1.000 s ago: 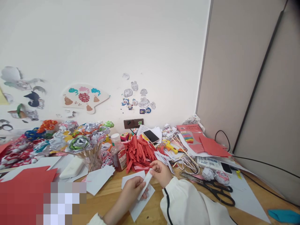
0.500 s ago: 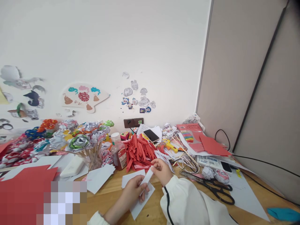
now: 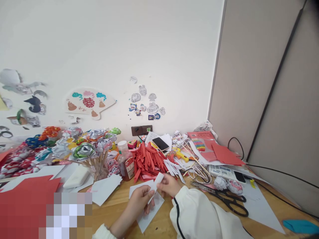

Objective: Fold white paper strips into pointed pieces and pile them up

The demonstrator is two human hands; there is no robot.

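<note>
The right hand (image 3: 170, 186) has shifted down from the upper end of the narrow white paper strip (image 3: 157, 183) to its right edge, leaving that end exposed. The strip lies tilted between both hands, above a white sheet (image 3: 151, 217) on the bench (image 3: 109, 210). The left hand (image 3: 141, 199) has its fingers clamped on the lower part; the right fingers pinch the edge. Good handling probably calls for aligned edges, a steady left hold and even pressure, lest the paper buckle. Beyond lie red paper strips (image 3: 148, 162); to the right, scissors (image 3: 228, 199).
</note>
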